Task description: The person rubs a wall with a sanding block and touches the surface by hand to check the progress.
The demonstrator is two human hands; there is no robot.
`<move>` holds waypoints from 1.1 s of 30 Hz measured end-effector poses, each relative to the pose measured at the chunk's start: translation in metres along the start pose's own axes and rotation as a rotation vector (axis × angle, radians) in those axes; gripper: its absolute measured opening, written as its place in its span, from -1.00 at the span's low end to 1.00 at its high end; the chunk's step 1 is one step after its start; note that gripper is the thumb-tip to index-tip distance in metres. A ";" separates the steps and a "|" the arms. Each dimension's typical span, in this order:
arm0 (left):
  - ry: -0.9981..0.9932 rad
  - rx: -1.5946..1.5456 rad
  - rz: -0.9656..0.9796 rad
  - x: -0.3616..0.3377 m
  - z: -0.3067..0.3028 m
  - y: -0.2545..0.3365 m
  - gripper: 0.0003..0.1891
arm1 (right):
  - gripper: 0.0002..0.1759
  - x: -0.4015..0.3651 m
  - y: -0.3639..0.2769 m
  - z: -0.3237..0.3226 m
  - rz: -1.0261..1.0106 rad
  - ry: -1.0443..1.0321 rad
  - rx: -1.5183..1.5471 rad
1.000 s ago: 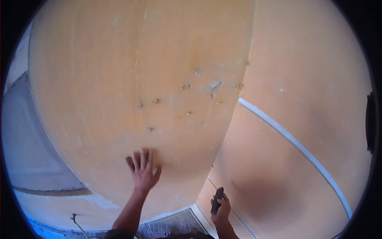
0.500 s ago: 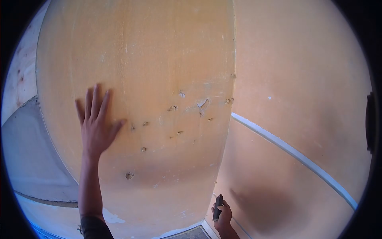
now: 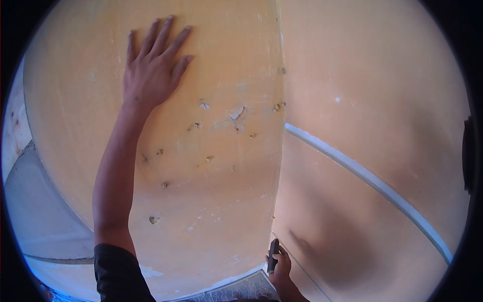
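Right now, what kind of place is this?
Probably an indoor room needing repair, at a wall corner. The orange painted wall has chipped pits, a patterned grey tiled floor lies below, and the right hand grips a slim dark tool.

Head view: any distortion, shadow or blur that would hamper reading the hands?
Head view: strong fisheye, black corners, the white strip bows; a soft shadow falls beside the right hand gripping a dark tool; the left hand, flat on the orange wall, is sharp, no glare.
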State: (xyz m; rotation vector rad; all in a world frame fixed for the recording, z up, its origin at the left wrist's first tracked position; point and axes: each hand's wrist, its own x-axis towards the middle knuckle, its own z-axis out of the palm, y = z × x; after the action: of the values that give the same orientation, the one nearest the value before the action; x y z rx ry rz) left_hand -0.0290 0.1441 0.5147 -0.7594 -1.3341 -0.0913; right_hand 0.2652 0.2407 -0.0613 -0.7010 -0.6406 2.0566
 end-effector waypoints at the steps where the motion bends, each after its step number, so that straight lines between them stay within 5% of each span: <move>1: 0.006 -0.038 0.068 0.002 0.002 0.006 -0.40 | -0.41 0.000 -0.002 -0.002 0.011 -0.010 0.008; 7: -0.267 -0.201 0.401 -0.002 -0.014 0.025 -0.44 | -0.38 -0.023 -0.023 0.004 0.019 0.113 -0.040; 12: -0.287 -0.175 0.425 -0.037 -0.023 0.017 -0.44 | -0.34 -0.037 -0.037 -0.001 0.014 0.144 -0.116; 18: -0.162 -0.158 0.288 -0.090 -0.019 -0.020 -0.45 | -0.32 -0.034 -0.051 -0.010 0.048 0.137 -0.084; 27: -0.486 -0.057 -0.174 -0.257 -0.080 -0.051 -0.17 | -0.30 0.008 -0.012 -0.054 0.122 -0.008 -0.159; 29: -0.520 -0.059 -0.247 -0.299 -0.092 -0.060 -0.08 | -0.31 0.032 0.001 -0.012 0.072 -0.120 -0.095; 31: -0.574 -0.112 -0.343 -0.349 -0.113 -0.057 -0.01 | -0.06 0.007 -0.018 0.019 0.079 -0.176 -0.029; 33: -0.600 -0.161 -0.386 -0.389 -0.120 -0.056 0.02 | -0.17 -0.008 -0.033 0.068 -0.026 -0.158 -0.057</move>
State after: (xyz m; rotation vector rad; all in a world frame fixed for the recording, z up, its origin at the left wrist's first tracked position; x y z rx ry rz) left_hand -0.0593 -0.1018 0.1872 -0.6782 -2.0576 -0.2984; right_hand 0.2416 0.2386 0.0109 -0.5635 -0.7967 2.0907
